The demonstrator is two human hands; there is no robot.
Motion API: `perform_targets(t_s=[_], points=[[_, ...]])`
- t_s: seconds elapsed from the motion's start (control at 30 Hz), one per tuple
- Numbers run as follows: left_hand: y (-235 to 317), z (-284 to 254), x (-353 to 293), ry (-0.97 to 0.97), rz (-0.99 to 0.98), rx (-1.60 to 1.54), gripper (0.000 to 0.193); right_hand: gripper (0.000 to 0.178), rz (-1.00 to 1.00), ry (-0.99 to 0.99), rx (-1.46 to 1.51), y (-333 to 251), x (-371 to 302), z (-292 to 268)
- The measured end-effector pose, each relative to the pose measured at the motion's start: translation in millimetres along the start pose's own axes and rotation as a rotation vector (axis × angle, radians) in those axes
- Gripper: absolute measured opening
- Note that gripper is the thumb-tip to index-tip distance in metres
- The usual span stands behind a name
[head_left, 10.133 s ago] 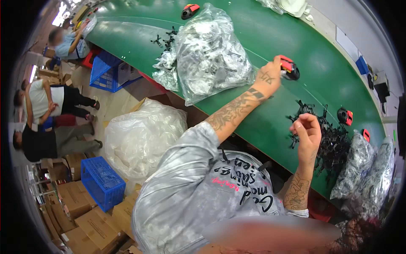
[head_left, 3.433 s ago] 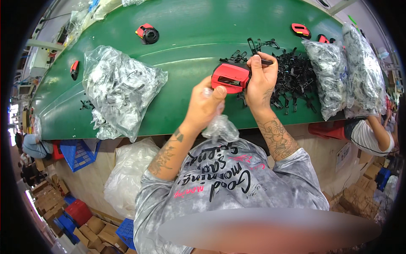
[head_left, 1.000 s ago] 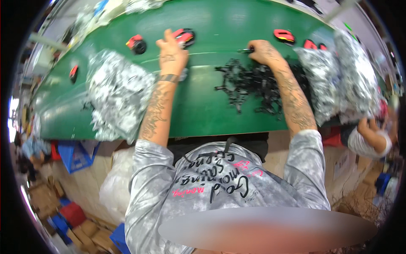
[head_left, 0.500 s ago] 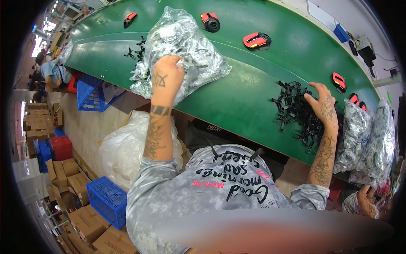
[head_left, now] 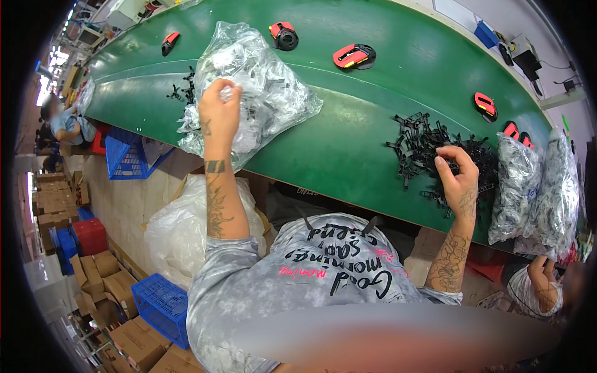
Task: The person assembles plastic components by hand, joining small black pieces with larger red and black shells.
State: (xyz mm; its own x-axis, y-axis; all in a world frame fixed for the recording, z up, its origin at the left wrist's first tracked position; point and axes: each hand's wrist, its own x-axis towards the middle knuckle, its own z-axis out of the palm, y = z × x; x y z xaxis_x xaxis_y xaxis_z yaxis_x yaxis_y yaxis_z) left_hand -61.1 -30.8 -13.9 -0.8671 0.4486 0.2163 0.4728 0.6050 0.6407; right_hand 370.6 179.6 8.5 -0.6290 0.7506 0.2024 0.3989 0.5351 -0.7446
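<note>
On the green bench a large clear plastic bag (head_left: 273, 93) bulges with crumpled small see-through bags. My left hand (head_left: 219, 115) is at its near left side, fingers curled and thumb pressed in on a fold of clear plastic; whether that fold is the bag itself or something from inside it is hard to tell. At the right lies a loose heap of small black plastic parts (head_left: 423, 146). Over the heap's near edge hovers my right hand (head_left: 459, 180), thumb and forefinger apart in a curve, nothing visible between them.
Red-and-black mouse-shaped pieces (head_left: 354, 57) are spread along the bench. Filled clear bags (head_left: 517, 186) stand at its right end, near another person's arm (head_left: 544, 286). More black parts (head_left: 186, 87) lie left of the large bag. Blue crates (head_left: 160, 304) and cardboard boxes (head_left: 137, 342) occupy the floor.
The whole view has shifted slightly. My left hand stays at the large bag, its fingers turned a little. My right hand has drawn back toward me from the black heap.
</note>
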Motion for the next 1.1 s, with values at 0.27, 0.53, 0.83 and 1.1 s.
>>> perform_targets(t_s=[0.27, 0.53, 0.83, 1.1], points=[[71, 7, -53, -0.164, 0.209, -0.666, 0.014, 0.035, 0.069, 0.040, 0.549, -10, -13, 35], [146, 64, -122, -0.639, 0.217, -0.892, 0.027, 0.024, 0.271, -0.266, 0.563, -49, 16, 60], [136, 90, -127, -0.972, 0.069, -0.871, 0.019, 0.015, 0.212, 0.336, 1.063, -8, 13, 37], [137, 123, -153, -0.589, -0.068, -1.107, 0.031, 0.033, 0.490, -0.322, 0.818, -18, -17, 65]])
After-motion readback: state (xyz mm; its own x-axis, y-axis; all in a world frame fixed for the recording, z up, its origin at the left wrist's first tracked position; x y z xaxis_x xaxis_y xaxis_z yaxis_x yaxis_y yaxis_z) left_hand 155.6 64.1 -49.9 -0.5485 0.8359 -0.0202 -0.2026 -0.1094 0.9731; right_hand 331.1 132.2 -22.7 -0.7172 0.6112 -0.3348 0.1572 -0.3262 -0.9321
